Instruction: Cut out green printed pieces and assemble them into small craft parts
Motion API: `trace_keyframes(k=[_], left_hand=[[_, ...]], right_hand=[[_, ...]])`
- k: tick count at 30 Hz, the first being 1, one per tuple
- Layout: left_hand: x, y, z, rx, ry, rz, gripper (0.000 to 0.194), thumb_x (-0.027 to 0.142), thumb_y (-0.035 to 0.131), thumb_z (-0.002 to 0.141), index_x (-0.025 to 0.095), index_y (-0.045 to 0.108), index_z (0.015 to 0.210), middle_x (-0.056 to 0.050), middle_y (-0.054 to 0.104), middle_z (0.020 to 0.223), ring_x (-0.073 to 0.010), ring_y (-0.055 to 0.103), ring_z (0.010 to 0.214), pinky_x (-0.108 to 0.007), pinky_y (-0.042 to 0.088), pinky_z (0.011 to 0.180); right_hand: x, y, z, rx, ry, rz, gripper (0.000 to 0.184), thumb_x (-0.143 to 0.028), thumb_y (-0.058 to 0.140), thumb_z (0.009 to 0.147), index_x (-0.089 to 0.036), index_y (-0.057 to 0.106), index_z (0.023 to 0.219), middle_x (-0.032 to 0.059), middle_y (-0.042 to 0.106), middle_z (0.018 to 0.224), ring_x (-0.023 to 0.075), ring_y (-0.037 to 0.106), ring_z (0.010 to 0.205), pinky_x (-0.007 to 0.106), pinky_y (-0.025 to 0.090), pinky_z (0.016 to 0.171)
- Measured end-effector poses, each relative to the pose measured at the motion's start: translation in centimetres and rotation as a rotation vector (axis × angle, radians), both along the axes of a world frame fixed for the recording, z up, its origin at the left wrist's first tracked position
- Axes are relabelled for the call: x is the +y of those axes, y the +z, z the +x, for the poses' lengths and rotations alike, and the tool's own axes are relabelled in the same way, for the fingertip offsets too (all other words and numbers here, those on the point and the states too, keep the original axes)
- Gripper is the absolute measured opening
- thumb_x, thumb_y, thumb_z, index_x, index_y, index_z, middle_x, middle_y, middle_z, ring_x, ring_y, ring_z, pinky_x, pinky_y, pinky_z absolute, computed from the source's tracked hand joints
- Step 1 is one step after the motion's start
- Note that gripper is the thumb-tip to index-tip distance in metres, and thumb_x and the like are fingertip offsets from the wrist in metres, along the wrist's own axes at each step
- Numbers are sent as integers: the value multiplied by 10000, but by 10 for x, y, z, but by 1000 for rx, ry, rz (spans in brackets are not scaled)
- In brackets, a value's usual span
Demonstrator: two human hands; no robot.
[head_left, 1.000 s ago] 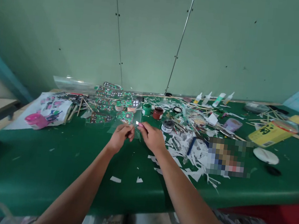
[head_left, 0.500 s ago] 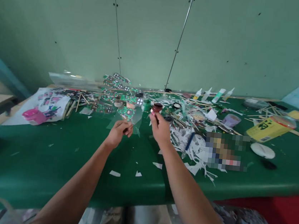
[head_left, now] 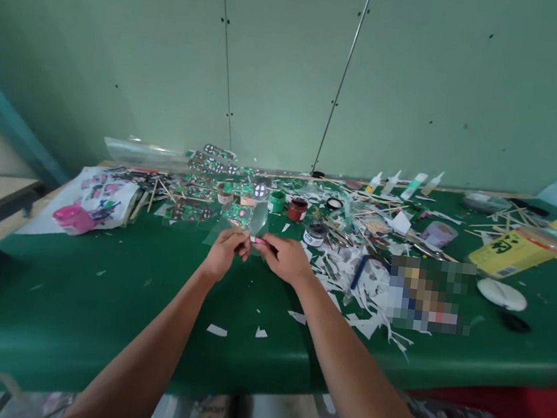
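My right hand (head_left: pixel 287 258) is closed on a small pink piece with a pale tip (head_left: pixel 256 240). Close against it, my left hand (head_left: pixel 226 254) has its fingers pinched together; what they hold is hidden. Both hands meet just above the green table, near the pale tip. Behind them lie green-and-brown patterned pieces (head_left: pixel 237 214) and a bit of clear film (head_left: pixel 259 219). A green paint jar (head_left: pixel 276 203), a dark red paint jar (head_left: pixel 297 210) and a black paint jar (head_left: pixel 315 235) stand beyond my right hand.
White paper scraps (head_left: pixel 369 293), sticks and brushes spread over the right side. Farther right lie a yellow container (head_left: pixel 515 253) and a white oval object (head_left: pixel 501 295). A pink jar (head_left: pixel 73 219) sits on a paper sheet (head_left: pixel 52 210) at left. Small glue bottles (head_left: pixel 414 185) stand by the wall.
My right hand has moved left and down from the dark red jar, carrying the pink piece to my left hand. The gap between the hands has closed.
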State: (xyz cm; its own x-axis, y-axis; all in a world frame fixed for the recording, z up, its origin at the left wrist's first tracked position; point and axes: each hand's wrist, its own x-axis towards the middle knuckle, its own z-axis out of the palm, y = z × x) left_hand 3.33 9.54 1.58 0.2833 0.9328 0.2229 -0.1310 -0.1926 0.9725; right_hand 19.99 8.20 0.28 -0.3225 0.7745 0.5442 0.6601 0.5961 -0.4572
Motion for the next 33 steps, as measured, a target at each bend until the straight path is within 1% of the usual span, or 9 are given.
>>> trace_keyframes(k=[5, 11, 17, 20, 25, 29, 30, 31, 33], left_hand=[[1, 0, 0, -17, -17, -18, 293, 350, 536, 764, 189, 478, 526, 42, 386, 441, -102, 425, 436, -269, 342, 489], [-1, 2, 1, -10, -90, -33, 277, 327, 530, 789, 187, 477, 556, 48, 365, 460, -108, 431, 458, -275, 345, 514], [0, 1, -1, 5, -124, -31, 307, 319, 529, 807, 186, 462, 539, 52, 349, 464, -107, 429, 459, -281, 330, 523], [1, 0, -1, 17, -130, -20, 319, 320, 526, 810, 186, 455, 529, 52, 342, 468, -105, 425, 459, -281, 324, 521], [2, -1, -1, 45, -139, 3, 358, 329, 530, 804, 190, 429, 490, 49, 336, 459, -103, 422, 446, -284, 313, 511], [1, 2, 0, 54, -123, 23, 370, 311, 567, 767, 194, 397, 460, 50, 327, 442, -100, 419, 431, -283, 311, 502], [0, 2, 0, 50, -112, 25, 368, 308, 570, 764, 194, 393, 462, 51, 328, 445, -98, 417, 430, -282, 313, 501], [0, 2, 1, 43, -98, 27, 358, 309, 566, 766, 194, 398, 472, 51, 330, 450, -97, 417, 430, -280, 316, 500], [0, 3, 0, 23, -67, 27, 327, 318, 551, 774, 192, 420, 503, 52, 340, 463, -94, 414, 434, -274, 320, 497]], right_hand=[[2, -2, -2, -7, -54, 41, 363, -468, 370, 955, -245, 655, 927, 29, 673, 694, 174, 592, 587, 262, 301, 538], [5, -1, 1, 44, -183, 67, 391, -492, 364, 958, -245, 663, 1009, 43, 703, 754, 183, 628, 633, 255, 332, 545], [6, 1, 4, 56, -236, 74, 408, -482, 342, 965, -228, 659, 1005, 53, 710, 787, 194, 651, 674, 252, 355, 550], [6, 0, 3, 82, -253, 78, 409, -475, 338, 965, -220, 656, 995, 52, 700, 777, 195, 648, 665, 256, 355, 554], [9, -1, 5, 185, -285, 68, 429, -508, 329, 954, -218, 645, 959, 42, 660, 708, 179, 601, 594, 255, 339, 541], [11, 2, 14, 369, -407, 78, 484, -534, 288, 950, -192, 631, 919, 42, 607, 641, 175, 549, 550, 265, 330, 538], [11, 3, 16, 390, -405, 83, 483, -534, 291, 946, -191, 629, 909, 42, 602, 642, 174, 548, 555, 266, 334, 544], [10, 3, 16, 389, -372, 80, 472, -534, 305, 941, -193, 628, 903, 40, 600, 646, 171, 549, 561, 264, 339, 549], [6, 5, 15, 331, -243, 49, 436, -530, 347, 926, -202, 631, 887, 26, 588, 632, 159, 542, 556, 253, 341, 543]])
